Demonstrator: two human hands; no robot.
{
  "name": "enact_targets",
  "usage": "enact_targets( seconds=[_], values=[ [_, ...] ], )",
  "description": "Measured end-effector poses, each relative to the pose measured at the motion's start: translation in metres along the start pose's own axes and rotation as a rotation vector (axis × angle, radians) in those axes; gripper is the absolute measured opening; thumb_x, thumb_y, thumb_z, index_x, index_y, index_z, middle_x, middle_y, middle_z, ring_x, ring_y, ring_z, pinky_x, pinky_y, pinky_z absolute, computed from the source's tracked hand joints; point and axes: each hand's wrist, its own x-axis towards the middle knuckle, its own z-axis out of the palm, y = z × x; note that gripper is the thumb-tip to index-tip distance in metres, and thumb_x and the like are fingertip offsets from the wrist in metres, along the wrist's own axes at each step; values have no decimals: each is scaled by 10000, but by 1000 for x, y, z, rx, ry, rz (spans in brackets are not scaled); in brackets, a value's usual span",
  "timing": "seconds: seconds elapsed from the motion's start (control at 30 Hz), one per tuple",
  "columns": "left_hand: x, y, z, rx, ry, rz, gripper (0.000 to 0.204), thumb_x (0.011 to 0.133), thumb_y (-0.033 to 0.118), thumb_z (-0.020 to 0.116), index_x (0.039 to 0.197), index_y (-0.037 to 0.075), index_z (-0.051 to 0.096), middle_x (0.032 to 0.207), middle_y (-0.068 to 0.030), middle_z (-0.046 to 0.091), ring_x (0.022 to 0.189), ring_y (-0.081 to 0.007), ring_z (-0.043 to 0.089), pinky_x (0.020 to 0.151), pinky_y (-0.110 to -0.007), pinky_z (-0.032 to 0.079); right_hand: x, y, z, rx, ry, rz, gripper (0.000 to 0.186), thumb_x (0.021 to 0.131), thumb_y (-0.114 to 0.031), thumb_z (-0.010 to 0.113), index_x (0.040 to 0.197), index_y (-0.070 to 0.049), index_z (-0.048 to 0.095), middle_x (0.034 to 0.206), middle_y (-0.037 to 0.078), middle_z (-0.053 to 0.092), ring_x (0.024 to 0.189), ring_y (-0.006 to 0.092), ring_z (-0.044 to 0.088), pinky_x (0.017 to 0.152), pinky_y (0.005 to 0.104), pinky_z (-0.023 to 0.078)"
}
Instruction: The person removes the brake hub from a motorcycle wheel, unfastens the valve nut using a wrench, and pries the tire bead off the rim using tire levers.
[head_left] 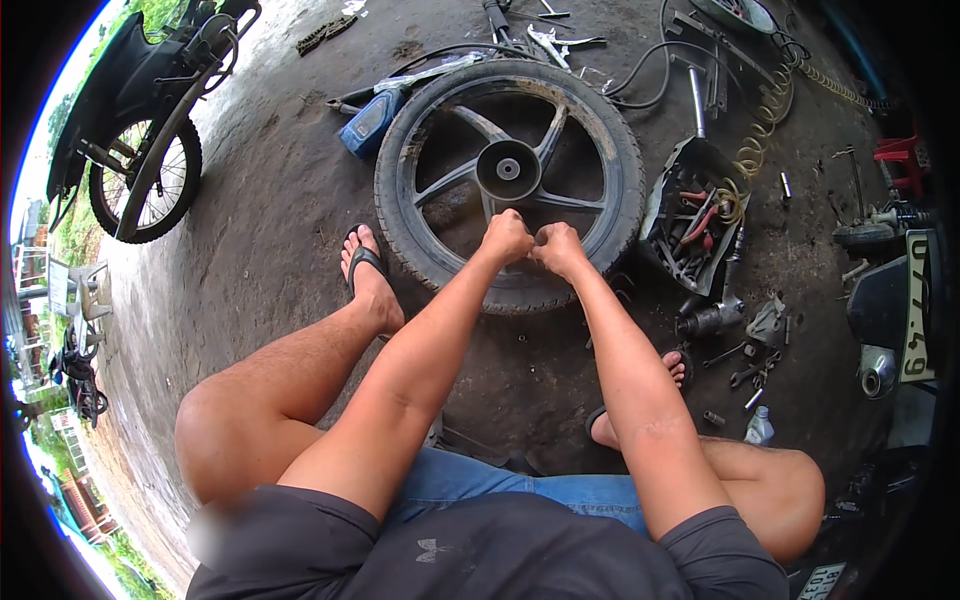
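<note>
A motorcycle wheel with a worn black tyre (396, 185) lies flat on the ground in front of me. Its grey spokes (450, 186) run out from a round hub (508, 172). Over the near part of the rim, my left hand (507, 238) and my right hand (560, 249) meet, almost touching. Fingers on both are curled closed, knuckles up. Whatever they pinch between them is hidden or too small to make out. My bare feet in flip-flops stand either side of the wheel's near edge.
Left of the wheel lies a blue plastic bottle (371, 124). On the right are an open toolbox (692, 215) of hand tools, a coiled air hose (768, 110), an impact wrench (712, 317) and loose sockets and spanners. A motorcycle (150, 130) stands at far left.
</note>
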Motion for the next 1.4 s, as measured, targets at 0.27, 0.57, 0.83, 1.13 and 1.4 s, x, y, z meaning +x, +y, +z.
enact_targets(
  seconds=[0.27, 0.57, 0.83, 1.13, 1.4],
  values=[
    [-2, 33, -1, 59, 8, -214, 443, 736, 172, 806, 1123, -29, 728, 1207, -265, 720, 1175, -391, 692, 979, -434, 573, 6, 9, 2, 27, -57, 26, 223, 739, -153, 872, 867, 4, 779, 790, 176, 756, 781, 293, 756, 766, 399, 576],
    [-1, -11, -29, -62, -283, 11, 293, 793, 201, 816, 1002, -2, 795, 925, -177, 782, 892, -213, 760, 812, -350, 596, -4, 7, -5, 135, -83, 8, 182, 773, -111, 836, 891, 19, 789, 728, 158, 748, 668, 227, 743, 685, 376, 579],
    [-1, -32, -17, -242, -210, 207, 211, 837, 134, 772, 1020, 33, 801, 960, -150, 796, 882, -234, 766, 814, -362, 593, -2, 0, -1, 122, -82, -17, 182, 776, -117, 834, 892, 18, 794, 711, 139, 748, 647, 216, 742, 679, 362, 585],
    [-5, -9, -6, 28, -70, 87, 317, 734, 229, 794, 949, -3, 789, 941, -223, 771, 919, -339, 766, 844, -410, 595, -1, 2, 0, 123, -46, 25, 218, 724, -125, 887, 847, 18, 779, 708, 142, 746, 662, 221, 745, 693, 357, 583],
    [-4, 9, 8, 13, 127, -160, 319, 692, 191, 774, 944, -5, 785, 1035, -263, 756, 1069, -393, 729, 941, -441, 577, -1, -2, -1, 96, -57, 39, 168, 760, -102, 858, 823, 25, 768, 698, 144, 740, 641, 215, 734, 664, 364, 569]
  ],
)
